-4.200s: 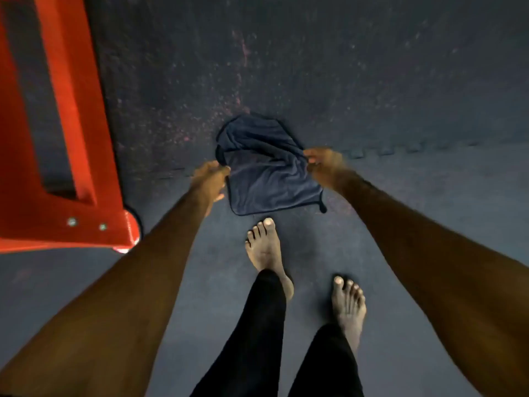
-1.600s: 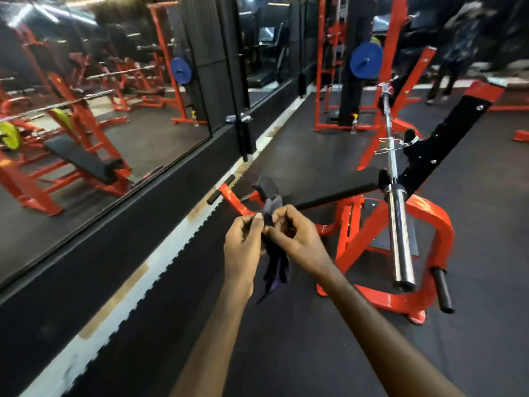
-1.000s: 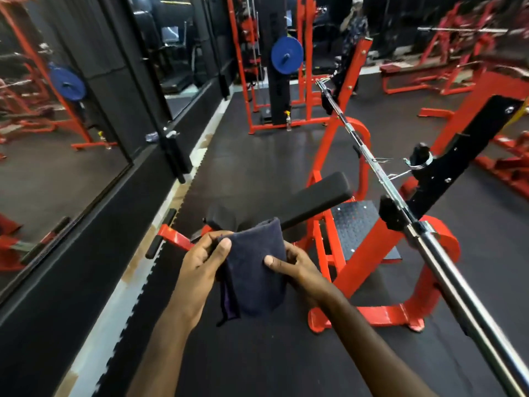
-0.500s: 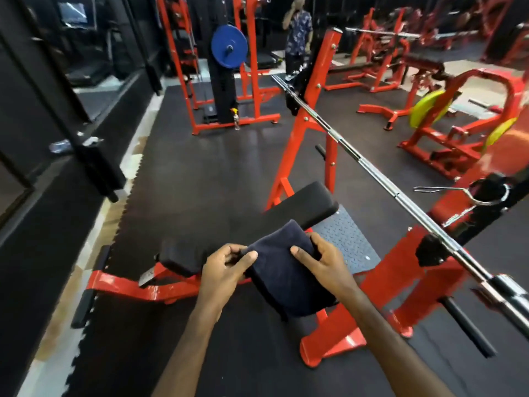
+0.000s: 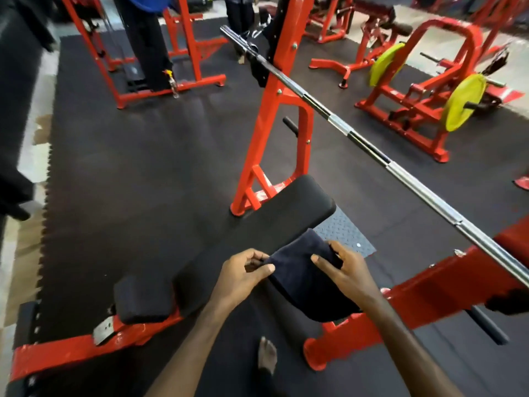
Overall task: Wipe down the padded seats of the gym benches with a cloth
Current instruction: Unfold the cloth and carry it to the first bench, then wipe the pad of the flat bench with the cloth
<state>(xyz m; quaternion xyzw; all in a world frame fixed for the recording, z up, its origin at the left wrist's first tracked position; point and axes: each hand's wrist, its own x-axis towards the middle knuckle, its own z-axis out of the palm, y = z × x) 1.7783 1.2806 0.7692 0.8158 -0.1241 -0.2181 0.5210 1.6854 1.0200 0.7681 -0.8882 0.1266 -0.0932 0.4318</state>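
Both hands grip folded dark cloth (image 5: 303, 277): left hand (image 5: 239, 277) pinches its left edge, right hand (image 5: 347, 272) curls over its right edge. Cloth held over near edge of black bench pad (image 5: 269, 216); steel barbell (image 5: 372, 147) racked beyond

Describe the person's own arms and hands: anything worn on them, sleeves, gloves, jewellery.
Both forearms are bare as far as the frame shows, with no sleeve reaching into view. The left hand and the right hand wear no gloves, and no watch, ring or wristband is visible on either.
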